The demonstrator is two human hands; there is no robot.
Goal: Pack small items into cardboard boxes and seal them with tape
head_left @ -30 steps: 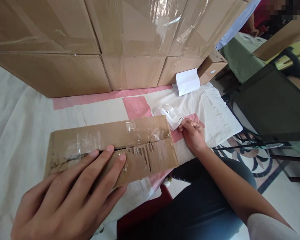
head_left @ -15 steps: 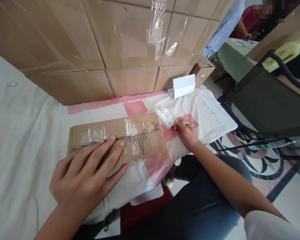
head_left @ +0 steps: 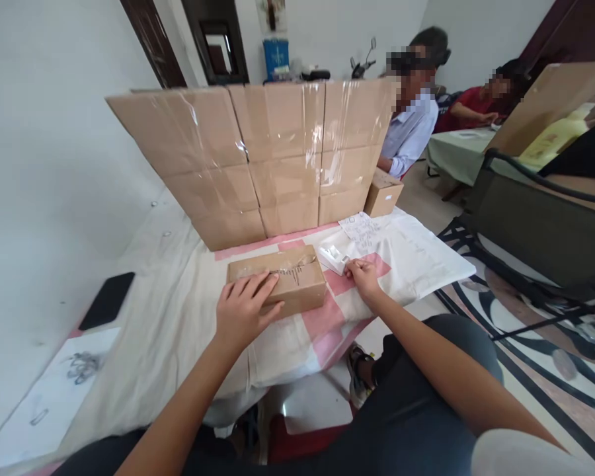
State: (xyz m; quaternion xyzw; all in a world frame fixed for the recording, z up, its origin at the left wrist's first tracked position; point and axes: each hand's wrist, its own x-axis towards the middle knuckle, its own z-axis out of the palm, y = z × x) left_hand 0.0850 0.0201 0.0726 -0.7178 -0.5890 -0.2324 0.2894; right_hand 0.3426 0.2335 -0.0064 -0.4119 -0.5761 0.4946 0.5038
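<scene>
My left hand (head_left: pixel 242 304) lies on top of a closed cardboard box (head_left: pixel 302 281), its fingers stretched out and apart. Clear tape and dark marks run along the box's top seam. To the right of the box stands a small white tape dispenser (head_left: pixel 333 260). The fingers of my right hand (head_left: pixel 364 274) are pinched together at its front end. Whether a strip of clear tape is between them is too small to see. Behind the dispenser, a sheet of paper with writing (head_left: pixel 359 228) lies on the cloth.
A wall of taped cardboard boxes (head_left: pixel 282 158) stands behind, with a smaller box (head_left: pixel 383 193) at its right end. A black phone-like slab (head_left: pixel 108 301) and white paper (head_left: pixel 54 390) lie left. A person in a light shirt (head_left: pixel 411 129) sits beyond; a dark chair (head_left: pixel 515 218) stands right.
My view has tilted up and shows more of the room. The paper, folded up before, now lies flat. Both hands stay at the box and the dispenser.
</scene>
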